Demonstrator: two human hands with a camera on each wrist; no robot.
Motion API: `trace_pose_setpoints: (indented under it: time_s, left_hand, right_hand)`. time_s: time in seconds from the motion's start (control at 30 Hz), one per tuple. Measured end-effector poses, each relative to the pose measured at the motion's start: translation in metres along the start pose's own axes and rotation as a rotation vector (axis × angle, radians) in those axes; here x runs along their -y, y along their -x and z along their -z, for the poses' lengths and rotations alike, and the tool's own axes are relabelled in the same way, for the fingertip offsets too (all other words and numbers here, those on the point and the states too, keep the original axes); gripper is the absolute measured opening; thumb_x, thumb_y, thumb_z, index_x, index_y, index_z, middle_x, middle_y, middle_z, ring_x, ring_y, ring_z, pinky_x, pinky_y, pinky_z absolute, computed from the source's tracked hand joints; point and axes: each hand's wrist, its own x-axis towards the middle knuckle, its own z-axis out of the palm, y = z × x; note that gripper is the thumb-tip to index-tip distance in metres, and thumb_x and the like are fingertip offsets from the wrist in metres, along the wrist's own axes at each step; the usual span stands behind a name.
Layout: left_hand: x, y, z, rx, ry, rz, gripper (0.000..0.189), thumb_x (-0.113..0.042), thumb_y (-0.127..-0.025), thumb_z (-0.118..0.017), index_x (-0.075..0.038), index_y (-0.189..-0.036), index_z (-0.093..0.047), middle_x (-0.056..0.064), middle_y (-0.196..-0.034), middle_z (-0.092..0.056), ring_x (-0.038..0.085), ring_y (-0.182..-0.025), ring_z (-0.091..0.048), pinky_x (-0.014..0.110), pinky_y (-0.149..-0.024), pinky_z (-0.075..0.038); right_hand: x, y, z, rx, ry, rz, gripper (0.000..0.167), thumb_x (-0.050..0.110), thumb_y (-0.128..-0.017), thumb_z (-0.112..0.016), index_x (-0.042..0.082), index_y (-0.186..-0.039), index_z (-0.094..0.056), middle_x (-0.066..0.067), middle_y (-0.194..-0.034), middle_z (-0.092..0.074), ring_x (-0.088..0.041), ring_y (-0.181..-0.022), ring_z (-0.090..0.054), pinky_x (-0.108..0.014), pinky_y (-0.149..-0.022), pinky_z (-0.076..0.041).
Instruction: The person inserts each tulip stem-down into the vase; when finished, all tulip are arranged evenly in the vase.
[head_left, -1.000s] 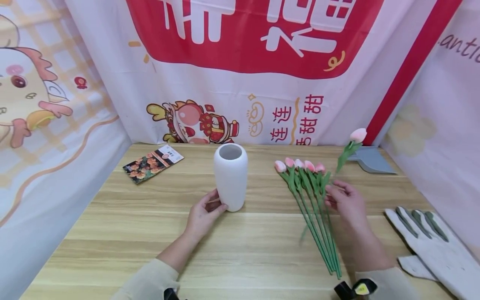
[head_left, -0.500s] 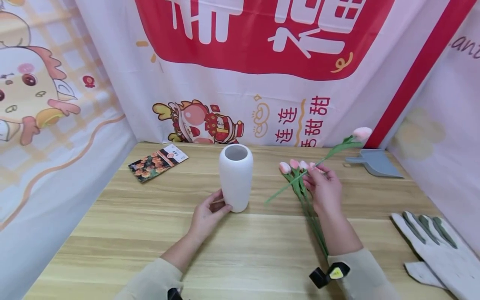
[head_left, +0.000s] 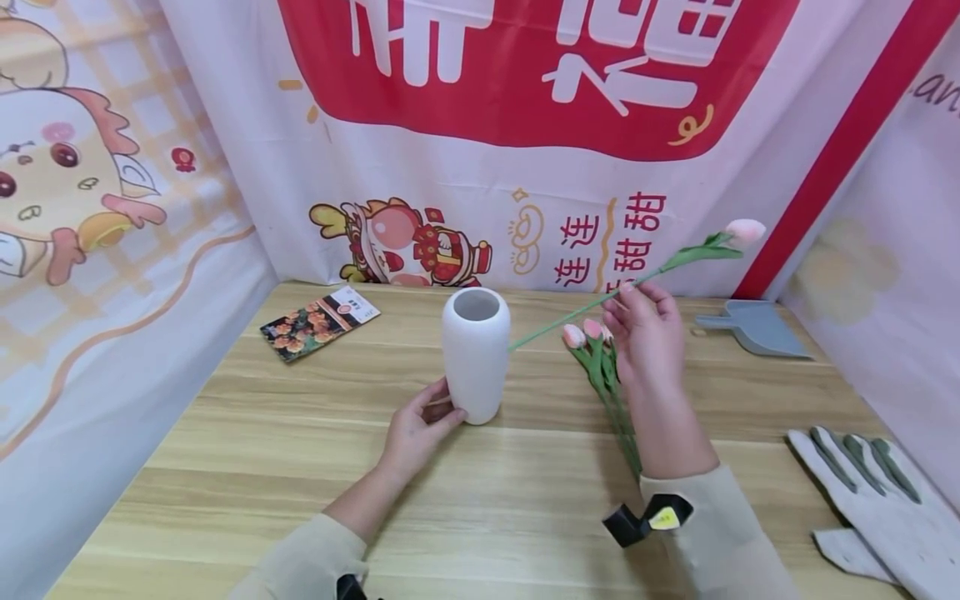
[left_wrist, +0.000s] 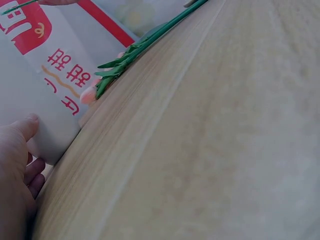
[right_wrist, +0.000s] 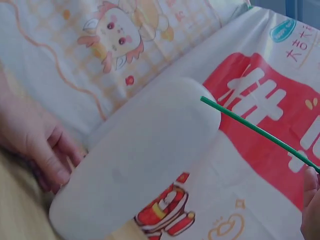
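A white vase (head_left: 476, 367) stands upright on the wooden table. My left hand (head_left: 416, 425) grips it low down, thumb at the front and fingers around the side; the left wrist view shows these fingers at the vase's base (left_wrist: 37, 145). My right hand (head_left: 648, 333) pinches the green stem of a pink artificial tulip (head_left: 705, 252), raised above the table. Its flower head points up to the right. The stem's lower end overlaps the vase's right side in the head view; the right wrist view shows the stem tip (right_wrist: 202, 99) overlapping the vase near its top.
Several more pink tulips (head_left: 600, 371) lie right of the vase, partly hidden by my right arm. A flower-printed packet (head_left: 318, 325) is at the back left. A grey dustpan (head_left: 757, 327) sits back right, with white-and-green gloves (head_left: 870, 500) nearer. Printed cloth (head_left: 420, 150) surrounds the table.
My right hand has moved left from beside the lying tulips, carrying one tulip and tilting it so its stem reaches towards the vase. My left hand keeps its hold on the vase.
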Motion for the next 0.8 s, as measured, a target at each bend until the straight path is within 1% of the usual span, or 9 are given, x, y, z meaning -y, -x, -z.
trace_pose_setpoints:
  time_s: [0.13,0.27,0.37,0.4,0.53,0.6,0.67,0.8]
  left_hand:
    - [0.0,0.0,0.0,-0.002,-0.001,-0.004,0.053,-0.003,-0.084,-0.074,0.0,-0.134,-0.056,0.022,-0.128,-0.063,0.036,-0.111,-0.067,0.027,-0.089,-0.059]
    - [0.0,0.001,0.001,-0.007,-0.014,-0.009,0.054,-0.003,-0.083,-0.075,0.0,-0.134,-0.056,0.021,-0.128,-0.063,0.036,-0.11,-0.067,0.027,-0.089,-0.059]
    - [0.0,0.001,0.001,-0.006,-0.015,-0.007,0.054,-0.004,-0.084,-0.075,-0.001,-0.134,-0.056,0.021,-0.128,-0.063,0.035,-0.11,-0.067,0.028,-0.089,-0.059]
    - [-0.001,0.001,0.001,-0.006,-0.013,-0.004,0.054,-0.005,-0.084,-0.076,-0.001,-0.134,-0.056,0.021,-0.128,-0.063,0.035,-0.11,-0.067,0.028,-0.09,-0.059]
    - [-0.001,0.0,0.002,-0.004,-0.009,0.006,0.054,-0.006,-0.084,-0.076,-0.003,-0.134,-0.057,0.02,-0.128,-0.064,0.035,-0.111,-0.067,0.028,-0.09,-0.059]
    - [-0.002,0.0,0.003,-0.006,-0.013,0.01,0.054,-0.005,-0.083,-0.076,-0.004,-0.134,-0.057,0.019,-0.128,-0.064,0.034,-0.11,-0.067,0.028,-0.09,-0.059]
    - [-0.002,0.0,0.003,-0.004,-0.016,0.007,0.054,-0.005,-0.083,-0.076,-0.004,-0.134,-0.057,0.019,-0.128,-0.064,0.034,-0.11,-0.067,0.028,-0.09,-0.059]
    - [0.0,0.0,0.002,0.003,-0.011,-0.001,0.054,-0.005,-0.084,-0.076,-0.001,-0.135,-0.056,0.021,-0.128,-0.063,0.036,-0.11,-0.067,0.029,-0.09,-0.059]
  right_hand:
    - [0.007,0.006,-0.018,0.006,-0.033,0.043,0.025,0.009,-0.089,-0.072,0.011,-0.108,-0.055,-0.006,-0.092,-0.067,-0.013,-0.071,-0.068,-0.019,-0.064,-0.06]
    - [0.007,0.012,-0.033,0.014,-0.042,0.099,0.028,0.011,-0.088,-0.073,0.011,-0.109,-0.055,-0.009,-0.094,-0.069,-0.016,-0.073,-0.069,-0.022,-0.068,-0.062]
    - [0.002,0.015,-0.04,0.042,-0.008,0.144,0.027,0.01,-0.089,-0.072,0.011,-0.108,-0.053,-0.008,-0.092,-0.067,-0.016,-0.073,-0.07,-0.024,-0.069,-0.062]
    - [0.0,0.016,-0.042,0.057,0.01,0.165,0.026,0.01,-0.09,-0.071,0.01,-0.108,-0.052,-0.008,-0.091,-0.065,-0.016,-0.072,-0.07,-0.024,-0.068,-0.062]
    - [-0.012,0.017,-0.05,0.13,0.062,0.252,0.019,0.005,-0.091,-0.067,0.012,-0.101,-0.052,-0.004,-0.083,-0.062,-0.013,-0.066,-0.069,-0.022,-0.06,-0.061]
    - [-0.017,0.019,-0.054,0.161,0.092,0.284,0.019,0.003,-0.091,-0.066,0.014,-0.098,-0.053,-0.002,-0.08,-0.063,-0.011,-0.065,-0.07,-0.022,-0.059,-0.06]
    - [-0.021,0.021,-0.056,0.191,0.137,0.302,0.021,0.002,-0.091,-0.066,0.017,-0.095,-0.053,0.001,-0.078,-0.064,-0.009,-0.065,-0.07,-0.022,-0.059,-0.061]
    - [-0.027,0.024,-0.06,0.252,0.25,0.309,0.021,0.001,-0.09,-0.067,0.019,-0.094,-0.056,0.005,-0.077,-0.065,-0.008,-0.067,-0.069,-0.024,-0.062,-0.061]
